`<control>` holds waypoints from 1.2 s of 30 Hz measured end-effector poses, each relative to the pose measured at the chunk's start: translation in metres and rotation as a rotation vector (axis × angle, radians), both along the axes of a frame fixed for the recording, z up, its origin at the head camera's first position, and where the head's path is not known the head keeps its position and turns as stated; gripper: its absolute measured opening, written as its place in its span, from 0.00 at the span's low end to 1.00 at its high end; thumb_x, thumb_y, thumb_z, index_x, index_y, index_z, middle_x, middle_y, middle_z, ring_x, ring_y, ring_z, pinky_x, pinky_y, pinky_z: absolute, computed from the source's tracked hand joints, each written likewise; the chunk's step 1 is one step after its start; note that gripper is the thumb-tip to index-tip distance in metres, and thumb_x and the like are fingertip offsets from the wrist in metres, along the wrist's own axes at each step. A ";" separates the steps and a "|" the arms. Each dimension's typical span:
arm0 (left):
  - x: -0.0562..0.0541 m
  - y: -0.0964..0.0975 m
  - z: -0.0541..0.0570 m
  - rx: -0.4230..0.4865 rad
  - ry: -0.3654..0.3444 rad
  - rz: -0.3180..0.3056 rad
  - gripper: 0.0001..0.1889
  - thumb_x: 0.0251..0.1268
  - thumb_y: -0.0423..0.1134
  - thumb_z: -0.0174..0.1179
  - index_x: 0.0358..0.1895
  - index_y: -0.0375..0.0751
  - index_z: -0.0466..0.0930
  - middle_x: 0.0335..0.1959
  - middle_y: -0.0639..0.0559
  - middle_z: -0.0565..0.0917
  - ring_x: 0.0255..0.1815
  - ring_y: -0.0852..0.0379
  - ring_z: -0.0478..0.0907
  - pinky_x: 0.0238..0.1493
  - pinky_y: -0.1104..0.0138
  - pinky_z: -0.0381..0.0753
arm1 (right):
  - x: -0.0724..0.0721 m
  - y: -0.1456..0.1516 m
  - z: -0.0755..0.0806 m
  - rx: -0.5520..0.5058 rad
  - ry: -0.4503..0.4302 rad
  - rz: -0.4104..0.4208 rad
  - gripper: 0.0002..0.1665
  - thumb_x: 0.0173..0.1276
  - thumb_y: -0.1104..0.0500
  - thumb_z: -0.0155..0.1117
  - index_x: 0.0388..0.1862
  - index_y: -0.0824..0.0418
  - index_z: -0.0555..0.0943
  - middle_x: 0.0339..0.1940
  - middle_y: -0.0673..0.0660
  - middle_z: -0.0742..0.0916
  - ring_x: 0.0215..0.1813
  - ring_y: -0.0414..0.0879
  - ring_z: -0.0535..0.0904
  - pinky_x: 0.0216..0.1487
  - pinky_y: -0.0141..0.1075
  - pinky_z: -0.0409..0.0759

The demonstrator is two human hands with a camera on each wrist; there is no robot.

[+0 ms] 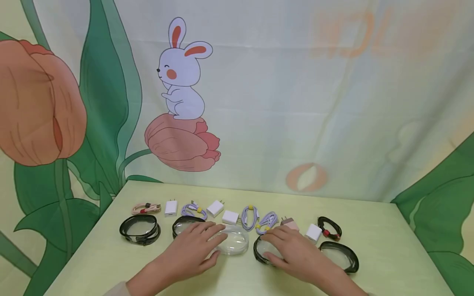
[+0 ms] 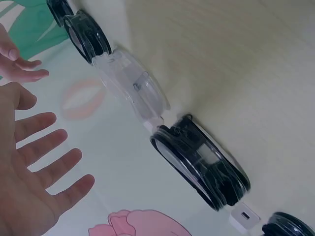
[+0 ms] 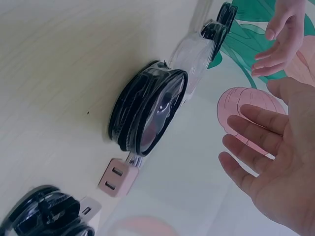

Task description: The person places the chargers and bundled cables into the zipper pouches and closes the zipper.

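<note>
My left hand (image 1: 194, 250) hovers with spread fingers, holding nothing. It partly covers a clear oval case with black trim (image 1: 180, 225), and a fully transparent oval case (image 1: 237, 240) lies by its fingertips. My right hand (image 1: 298, 255), likewise empty, is above another black-trimmed case (image 1: 262, 248) and hides part of it. In the left wrist view the fingers (image 2: 49, 142) are apart from the cases, with the transparent case (image 2: 130, 83) between black-trimmed ones. The right wrist view has the right palm (image 3: 268, 182) raised beside a black-trimmed case (image 3: 147, 108).
Behind the cases runs a row of white chargers (image 1: 171, 208), a pink charger (image 1: 290, 223), lilac cables (image 1: 249, 218), a pink cable (image 1: 146, 208) and a black cable (image 1: 329, 228). Black-trimmed cases stand at far left (image 1: 140, 238) and right (image 1: 352, 255). A printed curtain (image 1: 259, 102) hangs behind.
</note>
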State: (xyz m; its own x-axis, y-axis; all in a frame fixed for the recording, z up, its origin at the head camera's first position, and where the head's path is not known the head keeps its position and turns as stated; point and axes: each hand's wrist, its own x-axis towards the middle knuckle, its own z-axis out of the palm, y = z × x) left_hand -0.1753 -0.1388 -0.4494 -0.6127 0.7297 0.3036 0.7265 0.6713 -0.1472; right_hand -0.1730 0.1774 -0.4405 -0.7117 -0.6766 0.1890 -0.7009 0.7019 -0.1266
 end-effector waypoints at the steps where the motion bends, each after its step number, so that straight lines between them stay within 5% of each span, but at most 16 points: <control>1: 0.001 -0.001 0.000 0.003 0.004 0.006 0.19 0.71 0.50 0.58 0.62 0.51 0.79 0.64 0.53 0.79 0.64 0.50 0.75 0.63 0.54 0.76 | 0.000 -0.002 0.000 -0.002 -0.005 0.004 0.28 0.81 0.40 0.50 0.65 0.55 0.80 0.62 0.51 0.83 0.65 0.49 0.77 0.66 0.47 0.75; 36: 0.007 -0.037 -0.003 0.034 0.012 0.121 0.18 0.70 0.51 0.61 0.59 0.51 0.82 0.64 0.53 0.79 0.64 0.49 0.74 0.58 0.52 0.77 | -0.013 -0.060 -0.006 -0.035 0.032 0.109 0.26 0.78 0.44 0.57 0.67 0.54 0.78 0.63 0.50 0.83 0.66 0.48 0.77 0.69 0.45 0.72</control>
State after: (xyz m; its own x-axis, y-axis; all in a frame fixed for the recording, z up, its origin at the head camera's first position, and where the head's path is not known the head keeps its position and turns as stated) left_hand -0.1687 -0.1761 -0.4527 -0.6917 0.6398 0.3350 0.6382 0.7586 -0.1308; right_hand -0.1863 0.1179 -0.4466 -0.6275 -0.7421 0.2354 -0.7769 0.6168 -0.1265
